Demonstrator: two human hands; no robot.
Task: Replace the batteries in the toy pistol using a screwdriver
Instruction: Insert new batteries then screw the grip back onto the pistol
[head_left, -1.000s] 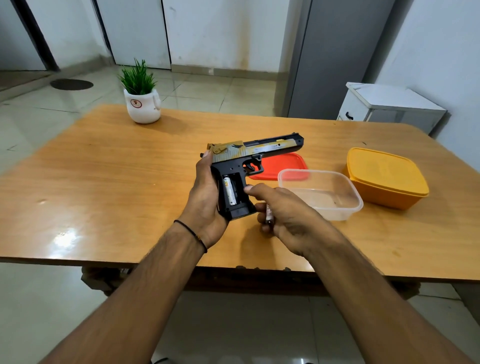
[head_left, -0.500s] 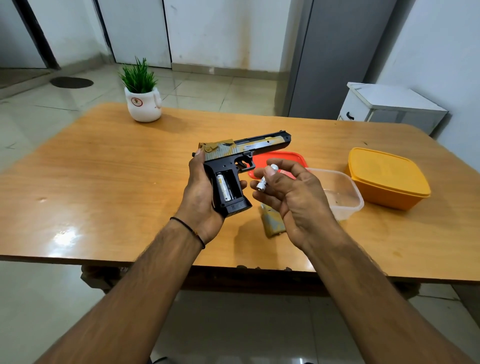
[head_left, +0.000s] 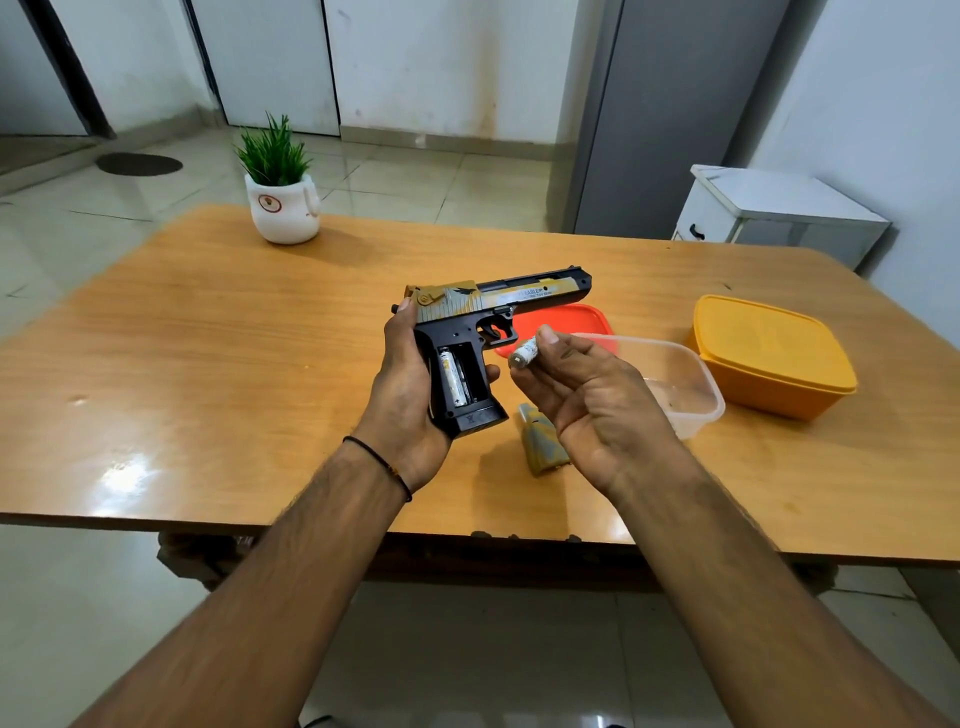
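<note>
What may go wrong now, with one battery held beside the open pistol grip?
The battery, pinched at its end by the right hand, may slip and roll off the table. It may also enter the empty slot of the toy pistol reversed; polarity marks are unreadable here.

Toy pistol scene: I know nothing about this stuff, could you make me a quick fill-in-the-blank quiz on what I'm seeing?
The left hand grips the toy pistol, whose open compartment holds ____ battery.
The right hand pinches a loose battery between its fingers and ____.
The clear container has no lid on; the yellow box is ____.
The potted plant stands near the table's far ____ corner.
Missing words: one; thumb; closed; left.
</note>
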